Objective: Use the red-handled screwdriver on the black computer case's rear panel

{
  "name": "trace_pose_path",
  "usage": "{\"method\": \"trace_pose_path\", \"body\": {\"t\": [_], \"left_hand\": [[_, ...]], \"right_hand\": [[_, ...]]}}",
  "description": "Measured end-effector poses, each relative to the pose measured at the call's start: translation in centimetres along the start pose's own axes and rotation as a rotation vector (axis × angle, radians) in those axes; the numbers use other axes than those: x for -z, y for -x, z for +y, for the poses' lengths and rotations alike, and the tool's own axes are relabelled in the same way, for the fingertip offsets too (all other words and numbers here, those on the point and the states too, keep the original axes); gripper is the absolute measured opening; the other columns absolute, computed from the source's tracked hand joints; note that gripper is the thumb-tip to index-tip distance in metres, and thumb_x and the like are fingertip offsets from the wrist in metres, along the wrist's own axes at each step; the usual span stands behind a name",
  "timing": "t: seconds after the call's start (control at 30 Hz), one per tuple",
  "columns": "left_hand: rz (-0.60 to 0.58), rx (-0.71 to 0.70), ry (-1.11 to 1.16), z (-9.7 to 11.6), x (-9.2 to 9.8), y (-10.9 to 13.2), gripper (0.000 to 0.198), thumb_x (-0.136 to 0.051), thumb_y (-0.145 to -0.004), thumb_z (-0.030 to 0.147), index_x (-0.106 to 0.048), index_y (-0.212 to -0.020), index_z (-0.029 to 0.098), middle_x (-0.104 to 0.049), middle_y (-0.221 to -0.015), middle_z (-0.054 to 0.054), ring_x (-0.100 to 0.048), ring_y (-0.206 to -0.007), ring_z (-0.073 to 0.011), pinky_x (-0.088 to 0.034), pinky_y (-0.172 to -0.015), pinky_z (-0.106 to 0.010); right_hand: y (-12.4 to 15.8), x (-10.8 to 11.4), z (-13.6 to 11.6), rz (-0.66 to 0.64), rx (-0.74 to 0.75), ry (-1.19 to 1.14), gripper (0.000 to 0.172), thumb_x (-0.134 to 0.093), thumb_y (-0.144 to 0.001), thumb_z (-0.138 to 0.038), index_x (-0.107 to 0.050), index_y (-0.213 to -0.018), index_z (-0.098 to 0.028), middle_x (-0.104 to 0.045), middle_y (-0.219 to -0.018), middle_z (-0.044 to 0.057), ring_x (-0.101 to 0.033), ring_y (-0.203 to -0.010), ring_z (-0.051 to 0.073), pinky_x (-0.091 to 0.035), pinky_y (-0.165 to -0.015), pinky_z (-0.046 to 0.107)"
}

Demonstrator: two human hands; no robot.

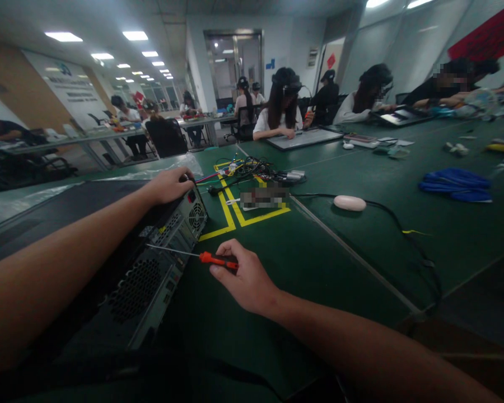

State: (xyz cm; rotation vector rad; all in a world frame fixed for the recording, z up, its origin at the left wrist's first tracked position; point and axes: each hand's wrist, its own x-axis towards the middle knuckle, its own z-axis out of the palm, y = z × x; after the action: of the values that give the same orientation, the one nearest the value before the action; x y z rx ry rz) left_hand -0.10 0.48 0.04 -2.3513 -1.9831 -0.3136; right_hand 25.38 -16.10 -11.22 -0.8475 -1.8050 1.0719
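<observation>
A dark desktop computer case point(151, 274) lies on its side on the green table point(302, 263), its rear panel with fan grilles facing me. My left hand point(170, 184) rests on the case's far top corner, fingers curled over the edge. My right hand point(243, 277) grips a screwdriver with a red handle point(216, 260). Its thin metal shaft points left and its tip touches the rear panel near the case's upper edge.
A tangle of cables point(252, 170) lies inside yellow tape marks point(231, 215) beyond the case. A white oval device point(349, 202) with a black cord and blue cloth point(456, 184) sit to the right. Several people work at the far end of the table and at other tables.
</observation>
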Motion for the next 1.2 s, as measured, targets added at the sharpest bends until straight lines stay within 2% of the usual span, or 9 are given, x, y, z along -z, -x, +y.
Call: {"method": "trace_pose_path", "body": {"t": [0.23,0.33,0.47,0.63,0.77,1.0,1.2], "left_hand": [[-0.015,0.007,-0.021,-0.30,-0.10,-0.29,0.052,-0.051,-0.084,0.047,-0.071,-0.125,0.022,-0.077,-0.118,-0.011,-0.071,-0.107,-0.0301,-0.053,-0.094,-0.035],[-0.013,0.008,-0.014,-0.19,-0.16,-0.19,0.052,-0.050,-0.087,0.045,-0.069,-0.128,0.020,-0.076,-0.122,-0.012,-0.070,-0.111,-0.0309,-0.052,-0.097,-0.036],[0.029,0.006,0.013,0.12,-0.29,0.03,0.048,-0.050,-0.088,0.042,-0.071,-0.125,0.021,-0.077,-0.123,-0.011,-0.070,-0.112,-0.0304,-0.052,-0.100,-0.037],[0.047,-0.004,0.051,0.22,-0.40,-0.01,0.048,-0.053,-0.085,0.041,-0.073,-0.124,0.019,-0.078,-0.116,-0.012,-0.071,-0.106,-0.0304,-0.052,-0.098,-0.038],[0.045,-0.009,0.052,0.04,-0.52,-0.13,0.049,-0.051,-0.087,0.042,-0.072,-0.123,0.018,-0.077,-0.119,-0.014,-0.070,-0.108,-0.0313,-0.052,-0.096,-0.038],[0.021,-0.011,0.032,-0.42,-0.67,-0.30,0.048,-0.050,-0.087,0.044,-0.070,-0.122,0.019,-0.076,-0.116,-0.014,-0.070,-0.106,-0.0321,-0.053,-0.093,-0.039],[-0.003,-0.010,0.004,-0.24,-0.33,-0.21,0.049,-0.050,-0.087,0.044,-0.070,-0.123,0.019,-0.076,-0.120,-0.014,-0.070,-0.110,-0.0329,-0.053,-0.096,-0.039]], "right_hand": [[-0.20,0.06,0.63,0.049,0.021,0.043,0.012,-0.070,-0.096,-0.029,-0.069,-0.105,-0.021,-0.069,-0.098,0.001,-0.063,-0.087,0.018,-0.048,-0.082,0.032],[-0.27,-0.06,0.76,0.054,0.047,0.040,0.012,-0.067,-0.099,-0.030,-0.071,-0.104,-0.020,-0.069,-0.097,0.002,-0.063,-0.089,0.019,-0.047,-0.081,0.032],[-0.22,-0.42,0.81,0.008,0.003,0.027,0.014,-0.059,-0.102,-0.032,-0.066,-0.106,-0.021,-0.065,-0.089,0.000,-0.060,-0.080,0.017,-0.045,-0.075,0.031],[-0.03,-0.61,0.78,0.002,-0.050,0.002,0.024,-0.067,-0.091,-0.024,-0.055,-0.112,-0.023,-0.060,-0.089,-0.003,-0.056,-0.074,0.016,-0.043,-0.070,0.029],[0.07,-0.46,0.75,-0.033,-0.065,-0.016,0.015,-0.063,-0.094,-0.022,-0.055,-0.106,-0.023,-0.058,-0.086,-0.003,-0.055,-0.072,0.015,-0.042,-0.068,0.029],[0.05,-0.08,0.68,0.003,-0.022,-0.020,0.014,-0.066,-0.094,-0.023,-0.061,-0.107,-0.023,-0.063,-0.091,0.000,-0.059,-0.079,0.017,-0.044,-0.073,0.030],[-0.01,0.28,0.10,0.004,-0.034,-0.012,0.014,-0.068,-0.094,-0.023,-0.065,-0.107,-0.022,-0.066,-0.096,0.001,-0.062,-0.083,0.018,-0.047,-0.077,0.031]]}}
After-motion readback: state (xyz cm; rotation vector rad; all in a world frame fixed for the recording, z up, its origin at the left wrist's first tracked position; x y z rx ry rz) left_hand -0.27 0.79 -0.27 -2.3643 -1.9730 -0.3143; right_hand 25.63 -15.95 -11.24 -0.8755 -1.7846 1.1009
